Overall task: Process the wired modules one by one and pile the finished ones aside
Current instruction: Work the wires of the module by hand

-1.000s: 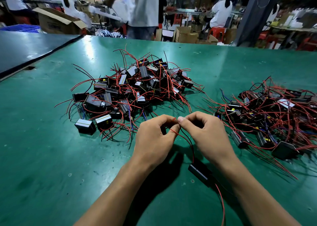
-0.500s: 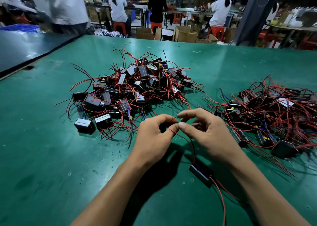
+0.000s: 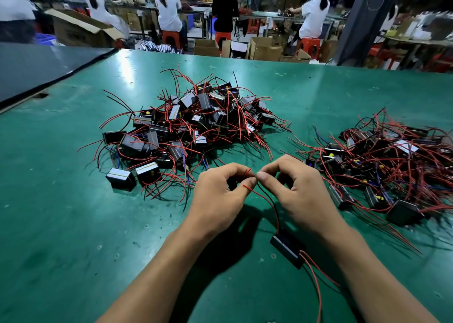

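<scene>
Wire trails from the near end of a small black plastic box module (image 3: 288, 248), which lies on the green counter (image 3: 73, 224) between the person's forearms. Its thin red and black leads (image 3: 276, 214) rise to the left hand (image 3: 215, 197) and right hand (image 3: 301, 190), whose fingers are clamped on the lead ends. I'd say the ends are being twisted together. Next the module needs lifting onto a heap: the big pile of black wired modules (image 3: 186, 126) ahead, or the tangled pile at the right (image 3: 387, 161). I cannot tell which holds the finished ones.
</scene>
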Motion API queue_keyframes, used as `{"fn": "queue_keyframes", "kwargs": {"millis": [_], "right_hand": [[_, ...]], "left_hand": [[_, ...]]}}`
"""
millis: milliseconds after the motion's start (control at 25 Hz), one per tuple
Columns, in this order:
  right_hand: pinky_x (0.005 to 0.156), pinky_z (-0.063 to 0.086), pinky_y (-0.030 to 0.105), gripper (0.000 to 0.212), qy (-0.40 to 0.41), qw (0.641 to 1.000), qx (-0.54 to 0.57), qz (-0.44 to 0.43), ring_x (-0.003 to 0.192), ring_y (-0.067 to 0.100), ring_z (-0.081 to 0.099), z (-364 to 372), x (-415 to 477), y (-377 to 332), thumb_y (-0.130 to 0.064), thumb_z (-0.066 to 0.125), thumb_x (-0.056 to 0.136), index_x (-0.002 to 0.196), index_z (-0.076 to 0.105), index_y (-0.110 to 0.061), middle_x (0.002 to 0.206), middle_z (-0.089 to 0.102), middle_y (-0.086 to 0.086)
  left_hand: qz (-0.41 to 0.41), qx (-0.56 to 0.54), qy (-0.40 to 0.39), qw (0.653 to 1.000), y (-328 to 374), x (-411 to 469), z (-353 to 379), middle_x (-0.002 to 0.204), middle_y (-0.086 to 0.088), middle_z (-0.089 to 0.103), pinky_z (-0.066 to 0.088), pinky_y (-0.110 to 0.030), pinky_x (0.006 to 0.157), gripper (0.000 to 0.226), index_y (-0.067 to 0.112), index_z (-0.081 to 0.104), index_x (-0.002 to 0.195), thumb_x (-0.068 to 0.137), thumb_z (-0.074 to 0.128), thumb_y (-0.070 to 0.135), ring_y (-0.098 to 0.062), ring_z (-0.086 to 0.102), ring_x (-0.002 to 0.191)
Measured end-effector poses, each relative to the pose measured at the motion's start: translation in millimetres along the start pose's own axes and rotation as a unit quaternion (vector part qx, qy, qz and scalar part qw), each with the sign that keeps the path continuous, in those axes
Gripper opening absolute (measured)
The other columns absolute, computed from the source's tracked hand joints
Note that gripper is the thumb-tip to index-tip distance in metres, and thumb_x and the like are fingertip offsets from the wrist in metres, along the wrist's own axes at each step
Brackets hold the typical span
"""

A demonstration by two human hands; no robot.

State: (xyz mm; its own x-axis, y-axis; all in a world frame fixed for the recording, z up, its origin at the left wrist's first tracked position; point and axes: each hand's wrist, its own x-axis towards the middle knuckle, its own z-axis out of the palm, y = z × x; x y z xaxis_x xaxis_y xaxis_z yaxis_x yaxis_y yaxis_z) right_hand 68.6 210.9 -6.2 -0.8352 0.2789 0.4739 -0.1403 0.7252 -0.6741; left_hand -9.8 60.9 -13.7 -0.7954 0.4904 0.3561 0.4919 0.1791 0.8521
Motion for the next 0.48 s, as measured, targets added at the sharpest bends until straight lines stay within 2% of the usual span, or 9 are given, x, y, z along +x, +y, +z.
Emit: {"fn": "queue_keyframes", "kwargs": {"millis": [80,280,360,440,480], "right_hand": [[0.060,0.036,0.012,0.013,0.003,0.999,0.007,0.031,0.064,0.004,0.053,2,0,-3,-0.021,0.072,0.090,0.079,0.069,-0.015,0.070,0.060,-0.010],[0.054,0.033,0.018,0.024,-0.044,0.976,0.111,0.180,0.051,0.001,0.040,2,4,-2,-0.026,0.070,0.092,0.071,0.069,-0.014,0.051,0.049,-0.015],[0.056,0.035,0.020,0.020,-0.052,0.976,0.122,0.173,0.054,0.003,0.043,-1,3,0,-0.029,0.071,0.091,0.075,0.072,-0.016,0.056,0.053,-0.014],[0.059,0.041,0.019,0.003,-0.047,0.985,0.109,0.123,0.058,0.003,0.048,-7,2,0,-0.025,0.074,0.089,0.086,0.075,-0.022,0.068,0.063,-0.014],[0.061,0.042,0.017,0.008,-0.049,0.991,0.092,0.086,0.060,0.001,0.051,-9,1,1,-0.020,0.075,0.088,0.093,0.075,-0.026,0.075,0.067,-0.015]], "left_hand": [[0.007,0.011,0.010,1.000,-2,0,1,0.077,0.008,0.072,0.054,-0.036,0.071,0.004,0.018,0.076,0.090,0.086,0.074,0.019,-0.010,0.065,0.072],[0.022,0.035,0.014,0.999,-4,-2,6,0.077,0.009,0.072,0.054,-0.037,0.069,0.004,0.022,0.075,0.089,0.085,0.075,0.021,-0.016,0.065,0.070],[0.010,0.025,0.017,0.999,-4,-1,5,0.076,0.009,0.072,0.054,-0.037,0.069,0.003,0.021,0.075,0.088,0.085,0.075,0.020,-0.014,0.065,0.070],[-0.006,0.010,0.016,1.000,-4,1,4,0.076,0.010,0.072,0.053,-0.033,0.071,0.003,0.018,0.076,0.088,0.085,0.075,0.019,-0.009,0.065,0.070],[-0.011,0.006,0.013,1.000,-3,1,3,0.075,0.009,0.072,0.053,-0.031,0.071,0.002,0.018,0.076,0.087,0.085,0.075,0.018,-0.007,0.064,0.069]]}}
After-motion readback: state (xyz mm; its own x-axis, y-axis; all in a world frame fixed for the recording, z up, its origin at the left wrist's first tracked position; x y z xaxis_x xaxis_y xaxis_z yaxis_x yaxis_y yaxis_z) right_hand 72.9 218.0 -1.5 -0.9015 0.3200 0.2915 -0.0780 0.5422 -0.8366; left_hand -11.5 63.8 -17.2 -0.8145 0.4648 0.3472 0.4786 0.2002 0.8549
